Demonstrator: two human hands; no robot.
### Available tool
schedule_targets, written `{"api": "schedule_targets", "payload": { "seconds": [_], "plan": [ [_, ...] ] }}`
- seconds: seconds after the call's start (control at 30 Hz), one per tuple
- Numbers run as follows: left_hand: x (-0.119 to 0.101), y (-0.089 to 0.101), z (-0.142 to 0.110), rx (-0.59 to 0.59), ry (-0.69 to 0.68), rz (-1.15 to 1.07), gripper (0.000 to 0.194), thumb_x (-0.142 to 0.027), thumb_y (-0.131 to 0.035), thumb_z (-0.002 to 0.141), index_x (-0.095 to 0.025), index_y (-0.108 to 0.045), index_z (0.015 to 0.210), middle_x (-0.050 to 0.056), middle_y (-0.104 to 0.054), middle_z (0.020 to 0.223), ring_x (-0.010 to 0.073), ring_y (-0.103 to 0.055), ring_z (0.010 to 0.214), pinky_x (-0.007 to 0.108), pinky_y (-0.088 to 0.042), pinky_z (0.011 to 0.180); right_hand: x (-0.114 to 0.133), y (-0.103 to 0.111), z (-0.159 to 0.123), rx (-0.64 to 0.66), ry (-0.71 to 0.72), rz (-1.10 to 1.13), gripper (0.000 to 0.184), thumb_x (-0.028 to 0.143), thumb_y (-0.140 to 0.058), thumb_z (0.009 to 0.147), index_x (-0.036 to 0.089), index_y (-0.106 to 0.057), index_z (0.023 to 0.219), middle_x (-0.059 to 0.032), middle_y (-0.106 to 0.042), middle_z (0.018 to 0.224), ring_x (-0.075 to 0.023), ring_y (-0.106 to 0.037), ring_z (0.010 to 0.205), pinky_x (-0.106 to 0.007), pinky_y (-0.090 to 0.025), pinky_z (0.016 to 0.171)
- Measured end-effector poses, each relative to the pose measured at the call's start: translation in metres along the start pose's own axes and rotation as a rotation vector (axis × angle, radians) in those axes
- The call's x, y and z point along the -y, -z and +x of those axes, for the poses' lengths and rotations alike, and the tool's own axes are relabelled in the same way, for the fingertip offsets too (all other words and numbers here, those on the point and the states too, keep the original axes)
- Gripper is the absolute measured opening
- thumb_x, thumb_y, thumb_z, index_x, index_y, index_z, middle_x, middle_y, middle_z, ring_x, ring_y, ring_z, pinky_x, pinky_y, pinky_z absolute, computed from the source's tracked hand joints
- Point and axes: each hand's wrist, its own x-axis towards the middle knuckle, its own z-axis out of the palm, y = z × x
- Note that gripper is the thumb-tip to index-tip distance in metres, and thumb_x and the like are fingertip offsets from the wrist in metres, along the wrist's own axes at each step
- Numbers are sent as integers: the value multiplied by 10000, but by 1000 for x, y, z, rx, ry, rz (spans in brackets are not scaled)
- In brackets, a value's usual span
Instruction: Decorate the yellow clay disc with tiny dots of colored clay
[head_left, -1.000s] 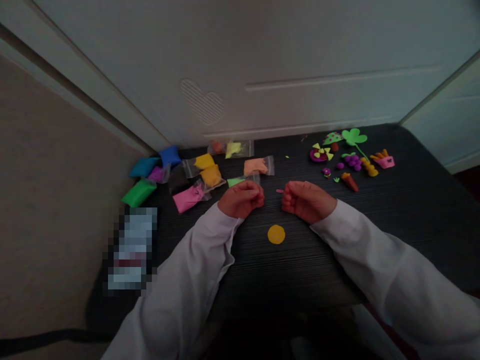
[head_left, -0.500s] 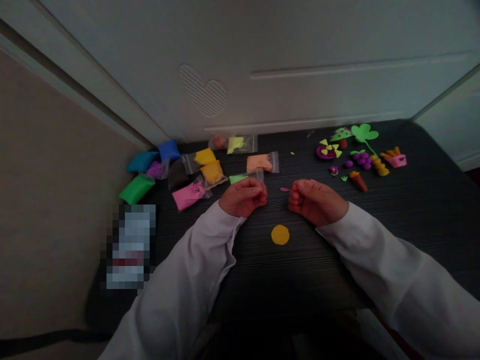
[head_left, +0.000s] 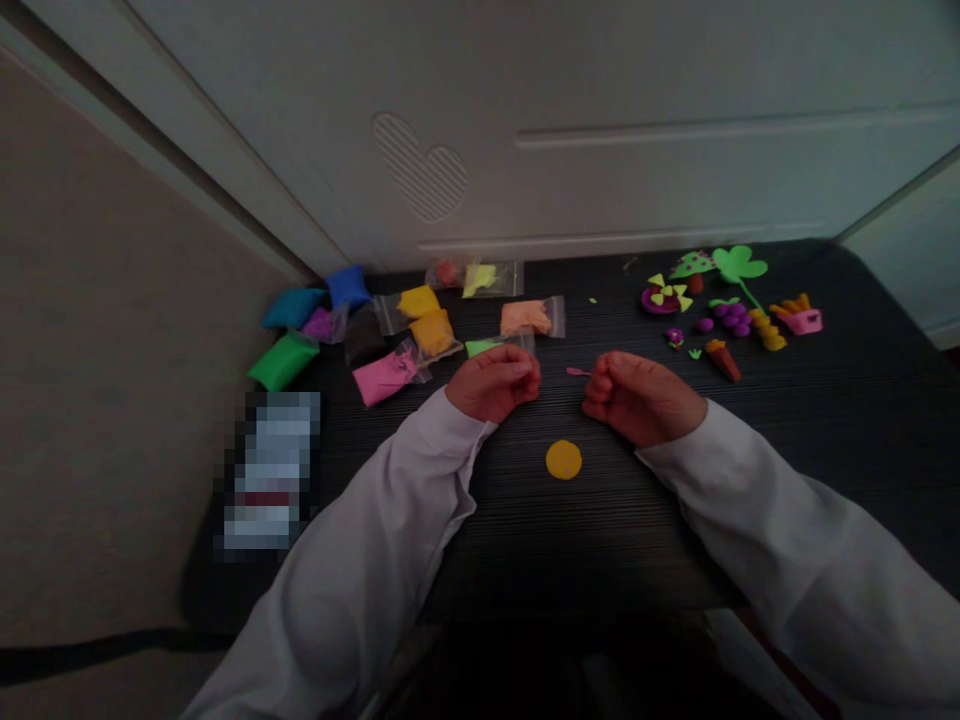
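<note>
My left hand (head_left: 495, 382) is closed, thumb pressed against the curled fingers, just in front of a bag of light green clay (head_left: 481, 347). Across a gap, my right hand (head_left: 637, 395) is closed in a similar pinch. Whatever either hand may hold is too small or hidden to see. A small pink tool (head_left: 576, 372) shows beside my right fingertips, its other end hidden behind them. On the dark table below and between the hands lies a flat, round yellow clay disc (head_left: 564, 460).
Bags of coloured clay, such as pink (head_left: 384, 377) and orange (head_left: 525, 317), lie at the left and back. Several small clay models, among them purple grapes (head_left: 732, 319) and a green flower (head_left: 739, 264), stand at the right. A blurred-out phone-like object (head_left: 274, 470) lies at left.
The whole view has shifted slightly, so things appear a little further right and higher. Both hands keep nearly the same closed pose; slightly more of the pink tool shows.
</note>
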Motion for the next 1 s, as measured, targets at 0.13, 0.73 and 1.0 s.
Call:
{"api": "schedule_targets", "payload": {
  "seconds": [0.13, 0.73, 1.0],
  "plan": [
    [0, -1, 0, -7, 3, 4, 145, -145, -636, 552, -111, -513, 621, 1, -566, 588, 79, -516, 520, 234, -408, 521, 0, 0, 0, -2, 2, -13, 129, 304, -582, 705, 180, -564, 675, 38, -452, 589, -52, -435, 566, -197, -392, 552],
    [1, 0, 0, 1, -5, 16, 154, -162, -645, 550, -117, -518, 623, -1, -566, 594, 79, -513, 523, 233, -401, 522, 1, -2, -1, -1, 28, -3, 118, 301, -570, 715, 185, -555, 700, 42, -421, 590, -54, -424, 562, -201, -380, 543],
    [0, 1, 0, 2, -6, 12, 138, -156, -641, 552, -118, -525, 617, -3, -563, 595, 81, -514, 521, 237, -399, 524, 1, -4, -3, 46, 39, 12, 136, 284, -555, 729, 176, -515, 657, 41, -398, 579, -59, -404, 558, -207, -372, 540]
  ]
}}
